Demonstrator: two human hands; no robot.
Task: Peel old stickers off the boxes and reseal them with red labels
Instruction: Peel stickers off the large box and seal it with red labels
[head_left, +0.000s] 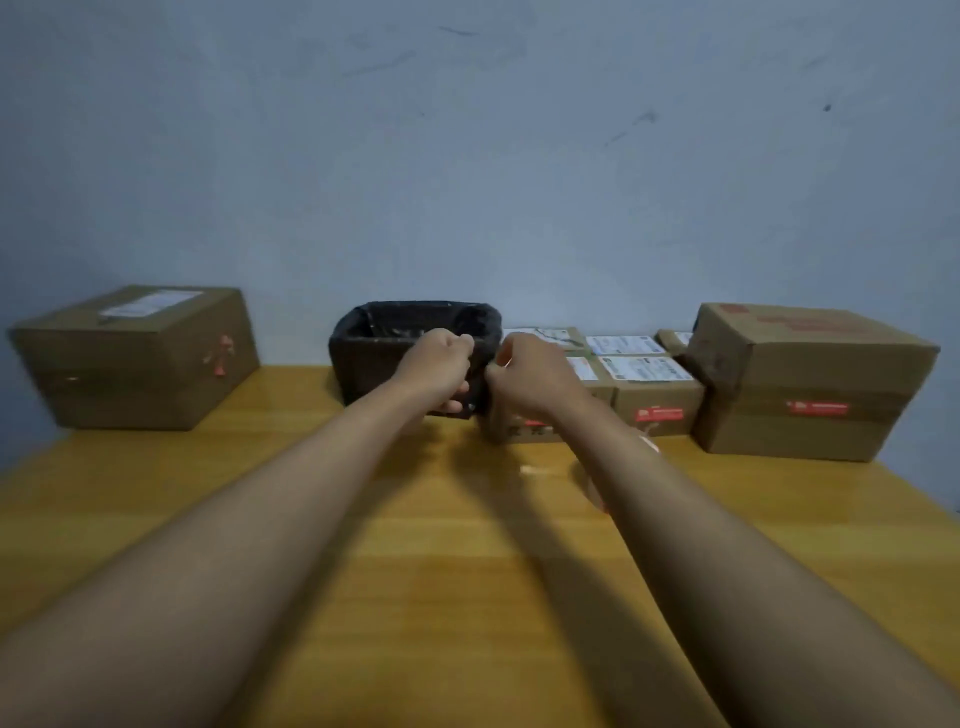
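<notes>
While both arms reached to the frame's centre, the small boxes (644, 384) with white stickers and red labels sat in a row right of centre, against the wall. The right hand (530, 371) was curled in front of them; what it pinched cannot be told. The left hand (441, 371) gripped the black-lined bin (374, 338). Larger boxes (810, 384) flanked the wooden table (467, 571).

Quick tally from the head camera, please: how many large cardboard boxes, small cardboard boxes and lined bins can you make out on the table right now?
Large cardboard boxes: 2, left and right
Small cardboard boxes: at least 5 visible; the cluster is partly hidden behind the right hand
Bins with black liner: 1, behind the left hand
Total: at least 8
</notes>
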